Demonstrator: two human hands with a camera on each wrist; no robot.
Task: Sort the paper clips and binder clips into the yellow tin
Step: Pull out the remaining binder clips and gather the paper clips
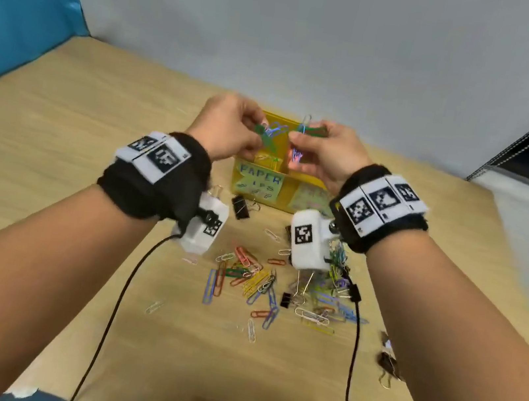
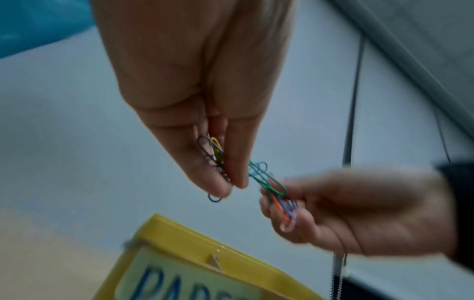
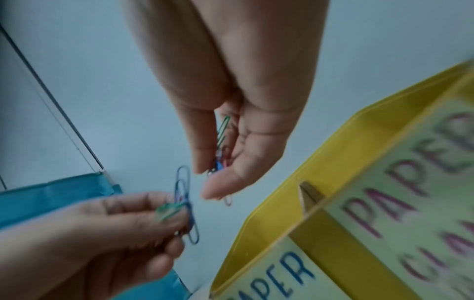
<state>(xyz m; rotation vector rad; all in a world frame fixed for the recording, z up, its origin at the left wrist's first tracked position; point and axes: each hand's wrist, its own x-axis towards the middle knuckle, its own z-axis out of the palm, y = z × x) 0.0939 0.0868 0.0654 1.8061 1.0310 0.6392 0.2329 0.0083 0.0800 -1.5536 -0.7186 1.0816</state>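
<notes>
Glossy yellow tin point(image 1: 292, 191) bears matt paper labels point(image 1: 259, 182); coated wire paper clips point(image 1: 254, 278) lie on the matt wood-grain table point(image 1: 59, 133).

Loose paper clips point(image 1: 254, 278) lie on the table point(image 1: 58, 140) before the tin point(image 1: 287, 191).

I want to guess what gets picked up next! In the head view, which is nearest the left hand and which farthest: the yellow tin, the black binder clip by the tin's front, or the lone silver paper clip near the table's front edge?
1. Yellow tin: right under the left hand.
2. Black binder clip: just before the tin's front.
3. Lone silver paper clip: far down, toward the person.
</notes>
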